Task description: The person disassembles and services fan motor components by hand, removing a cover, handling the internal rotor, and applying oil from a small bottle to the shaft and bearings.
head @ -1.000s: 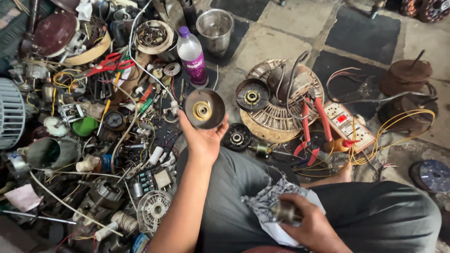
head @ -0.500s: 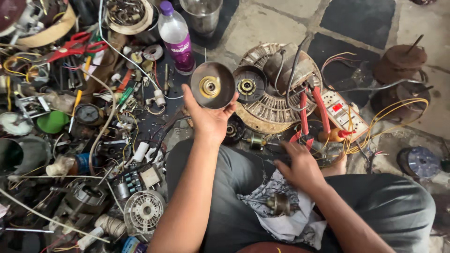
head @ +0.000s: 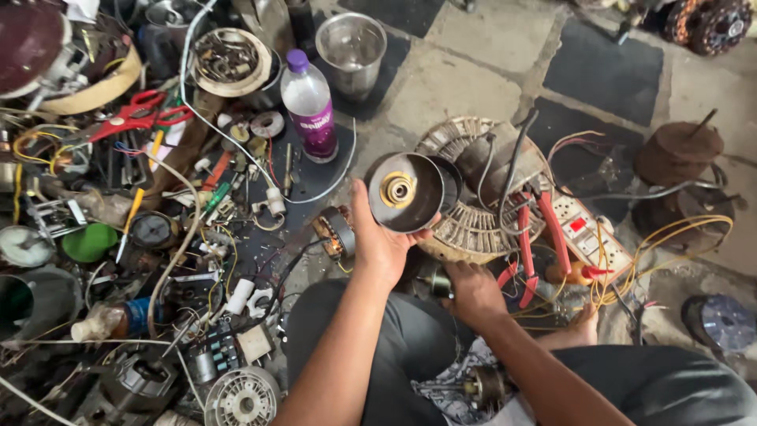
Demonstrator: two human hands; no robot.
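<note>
My left hand (head: 380, 246) is raised over my knees and grips a round dark metal motor cover (head: 404, 192) with a brass-coloured bearing at its centre, its hollow side facing me. My right hand (head: 473, 293) is down at the floor in front of my knee, fingers curled beside a small metal part (head: 438, 282); whether it grips that part is unclear. Just beyond both hands lies a wound fan stator (head: 471, 227). A small rotor piece (head: 483, 386) rests on a patterned cloth (head: 441, 388) in my lap.
Red-handled pliers (head: 527, 246) and a white power strip (head: 587, 237) lie right of the stator among yellow wires. A plastic bottle (head: 309, 106), a steel cup (head: 351, 43) and red scissors (head: 130, 118) stand among a dense pile of parts at left. A rusty motor part (head: 678, 150) sits far right.
My right hand left the rotor piece on the cloth in my lap and reached forward down to the floor by the stator. My left hand kept the cover raised.
</note>
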